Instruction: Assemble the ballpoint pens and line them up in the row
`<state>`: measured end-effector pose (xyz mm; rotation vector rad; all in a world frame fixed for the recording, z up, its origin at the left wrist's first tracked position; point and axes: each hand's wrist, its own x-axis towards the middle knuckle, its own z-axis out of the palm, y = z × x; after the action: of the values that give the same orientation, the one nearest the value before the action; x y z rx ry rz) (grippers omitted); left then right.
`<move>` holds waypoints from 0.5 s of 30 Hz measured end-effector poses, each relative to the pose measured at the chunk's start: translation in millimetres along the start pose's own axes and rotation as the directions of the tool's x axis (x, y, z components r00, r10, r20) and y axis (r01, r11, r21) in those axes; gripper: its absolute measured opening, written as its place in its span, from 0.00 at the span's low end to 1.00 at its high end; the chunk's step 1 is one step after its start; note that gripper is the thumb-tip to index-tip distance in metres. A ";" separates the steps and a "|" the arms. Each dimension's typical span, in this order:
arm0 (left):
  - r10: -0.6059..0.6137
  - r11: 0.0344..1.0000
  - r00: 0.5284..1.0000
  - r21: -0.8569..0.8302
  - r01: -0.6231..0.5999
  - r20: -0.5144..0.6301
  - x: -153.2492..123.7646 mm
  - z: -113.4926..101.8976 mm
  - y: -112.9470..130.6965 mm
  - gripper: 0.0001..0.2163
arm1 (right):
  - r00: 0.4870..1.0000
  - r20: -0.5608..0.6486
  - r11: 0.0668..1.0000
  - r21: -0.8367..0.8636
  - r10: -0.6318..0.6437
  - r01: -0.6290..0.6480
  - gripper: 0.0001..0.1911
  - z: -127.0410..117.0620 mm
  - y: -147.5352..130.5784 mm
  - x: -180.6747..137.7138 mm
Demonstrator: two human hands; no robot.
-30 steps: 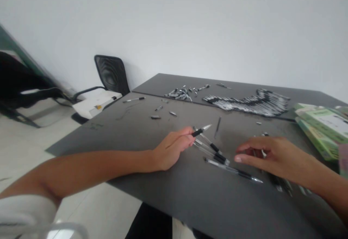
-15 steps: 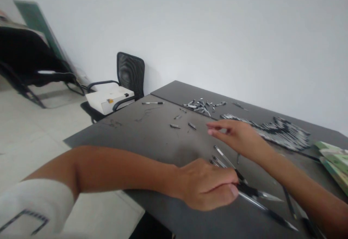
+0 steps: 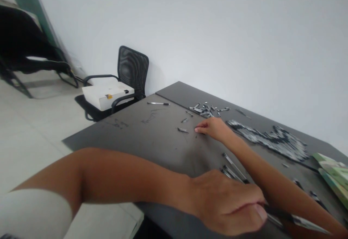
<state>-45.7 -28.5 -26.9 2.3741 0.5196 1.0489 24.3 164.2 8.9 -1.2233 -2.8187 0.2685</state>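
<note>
My left hand (image 3: 228,204) is closed in a fist around a pen (image 3: 310,224) with a clear tip and black grip, which points to the lower right. Part of another clear barrel shows under the thumb. Beyond the knuckles, several clear pens (image 3: 233,164) lie on the dark table (image 3: 163,152); whether any run into the fist is hidden. My right hand (image 3: 210,127) reaches across the table, thumb and fingers pinched at the tabletop on a small pen cap, mostly covered by the fingers. Just left of it lies another clear pen cap (image 3: 182,130), with smaller pieces behind.
A pile of caps (image 3: 203,110) lies near the table seam. Rows of pens (image 3: 272,143) spread to the right, beside green boxes (image 3: 333,170). A single pen (image 3: 158,103) lies far left. A chair (image 3: 133,66) holding a white box (image 3: 107,95) stands past the table edge.
My right hand has moved left and down to the tabletop, its fingers closing over the pen cap there. My left fist has shifted right and nearer with its pen. The view has shifted slightly.
</note>
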 end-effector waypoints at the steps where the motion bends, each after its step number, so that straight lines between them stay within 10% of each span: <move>1: -0.008 1.000 1.000 0.001 0.008 -0.006 0.0 -0.5 0.4 0.08 | 1.000 -0.006 1.000 0.007 0.001 -0.001 0.08 -0.4 -1.7 -0.6; 10: -0.207 0.972 0.974 -0.130 0.194 -0.093 1.3 -6.7 11.5 0.09 | 0.978 -0.201 0.962 0.274 0.059 -0.002 0.14 -27.5 3.4 -75.2; 15: -0.235 0.957 0.969 -0.191 0.217 -0.078 2.6 -6.4 14.3 0.10 | 0.901 -0.308 0.537 0.837 0.305 0.105 0.20 -35.6 17.1 -153.8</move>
<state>-46.9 -36.9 -13.5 2.0564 0.6836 1.0651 146.2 68.3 43.3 -0.9993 -1.7810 1.0773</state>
